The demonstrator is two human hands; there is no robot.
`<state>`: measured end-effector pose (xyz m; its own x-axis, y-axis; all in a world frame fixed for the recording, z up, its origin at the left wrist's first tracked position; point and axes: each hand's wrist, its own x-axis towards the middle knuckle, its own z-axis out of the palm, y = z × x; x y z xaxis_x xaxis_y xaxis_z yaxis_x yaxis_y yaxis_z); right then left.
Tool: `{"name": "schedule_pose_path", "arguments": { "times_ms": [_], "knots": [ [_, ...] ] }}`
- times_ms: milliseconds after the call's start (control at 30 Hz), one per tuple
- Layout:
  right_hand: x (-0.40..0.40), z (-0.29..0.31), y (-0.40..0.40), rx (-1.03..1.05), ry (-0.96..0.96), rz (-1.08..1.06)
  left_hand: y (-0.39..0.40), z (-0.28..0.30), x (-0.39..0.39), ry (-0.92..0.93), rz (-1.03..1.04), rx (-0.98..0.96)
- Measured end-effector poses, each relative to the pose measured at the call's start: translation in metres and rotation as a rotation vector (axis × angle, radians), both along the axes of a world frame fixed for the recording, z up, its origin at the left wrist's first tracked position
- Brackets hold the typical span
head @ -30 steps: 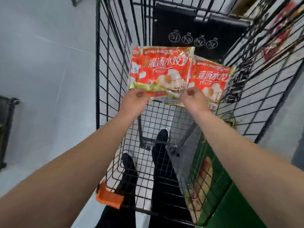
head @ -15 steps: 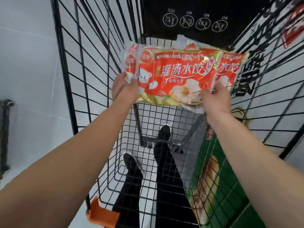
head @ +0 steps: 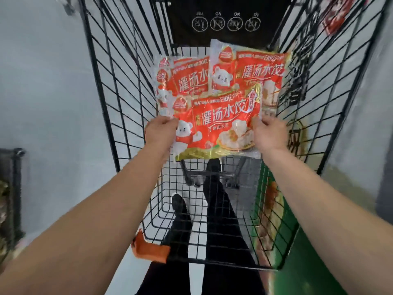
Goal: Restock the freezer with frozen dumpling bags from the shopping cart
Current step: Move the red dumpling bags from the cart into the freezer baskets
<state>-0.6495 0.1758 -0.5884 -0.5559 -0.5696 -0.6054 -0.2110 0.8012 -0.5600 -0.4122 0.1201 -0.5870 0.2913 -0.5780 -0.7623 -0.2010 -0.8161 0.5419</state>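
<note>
Cart (head: pixel 119 116): black wire basket, seen from above, filling most of the view; far end closed by a dark panel (head: pixel 225 15) with four round white icons, lettering blurred. Top of the cart cut off by the frame edge. Orange corner piece (head: pixel 150 251) at the near left rim.

Green box (head: pixel 274 211): standing against the cart's right wall, partly behind wire, print hard to make out.

Legs (head: pixel 214 209) in black, with shoes, visible through the cart floor mesh over a pale floor.

Bags (head: pixel 217 122): three or more red and gold dumpling bags, fanned and overlapping, held above the cart floor inside the basket. Front bag fully readable; two behind it, upper left (head: pixel 187 79) and upper right (head: pixel 259 73), partly covered. Exact count not determinable from the overlap. No freezer in view.

Left hand (head: pixel 160 133): gripping the left edge of the stack, fingers curled round it with fingertips hidden behind the bags, thumb on the front face.

Right hand (head: pixel 269 133): gripping the right edge of the front bag, thumb pressed on the front, fingers out of sight behind. Contact with the rear bags not determinable.

Dark rack (head: pixel 10 188) at the left frame edge, cut off and blurred. Red poster (head: pixel 336 13) at upper right, beyond the wire, blurred.
</note>
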Motion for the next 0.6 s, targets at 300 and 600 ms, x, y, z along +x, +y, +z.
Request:
{"name": "schedule_pose_path", "arguments": {
  "times_ms": [300,600],
  "knots": [
    [0.047,0.147,0.104,-0.139,-0.175,-0.294,0.081,0.148,0.064,0.245,-0.065,-0.165],
    [0.075,0.244,0.254,-0.276,-0.267,-0.452,0.15,0.229,0.082,0.263,-0.34,-0.28]
  ]
}}
